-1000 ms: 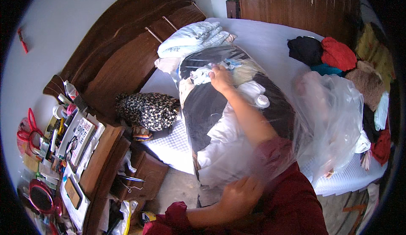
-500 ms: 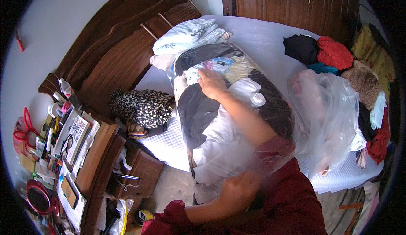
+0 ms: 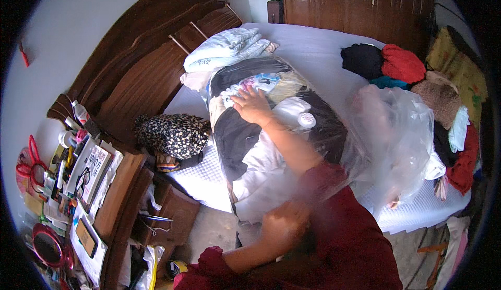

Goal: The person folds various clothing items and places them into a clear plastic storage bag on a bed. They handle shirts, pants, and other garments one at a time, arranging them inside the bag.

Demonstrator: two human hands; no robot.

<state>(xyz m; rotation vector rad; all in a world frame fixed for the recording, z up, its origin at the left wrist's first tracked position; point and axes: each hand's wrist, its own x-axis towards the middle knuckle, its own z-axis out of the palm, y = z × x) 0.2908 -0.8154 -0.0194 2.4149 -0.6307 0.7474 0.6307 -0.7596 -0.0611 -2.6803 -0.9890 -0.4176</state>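
Note:
A large clear plastic storage bag (image 3: 342,149) with a round white valve (image 3: 307,120) lies on the bed, filled with folded clothes. Through its film show black garments (image 3: 237,141), white cloth (image 3: 261,157) and a printed light cloth (image 3: 258,83). My right hand (image 3: 253,107) is open, fingers spread over the light cloth at the far part of the bag. Hazy film covers part of the right sleeve, and the arm seems to reach inside the bag. Nearer me, my left hand (image 3: 284,223) is closed on the bag's near edge; its fingertips are hidden.
Another clear plastic bag (image 3: 404,133) with pinkish contents sits at right, beside piled clothes (image 3: 402,63). A folded pale quilt (image 3: 225,47) lies at the far side. Black floral fabric (image 3: 172,136) rests at left, near a cluttered wooden desk (image 3: 125,178).
My right hand's fingers have spread out and it has shifted slightly left. My left hand stays at the bag's near edge. The whole view has shifted a little.

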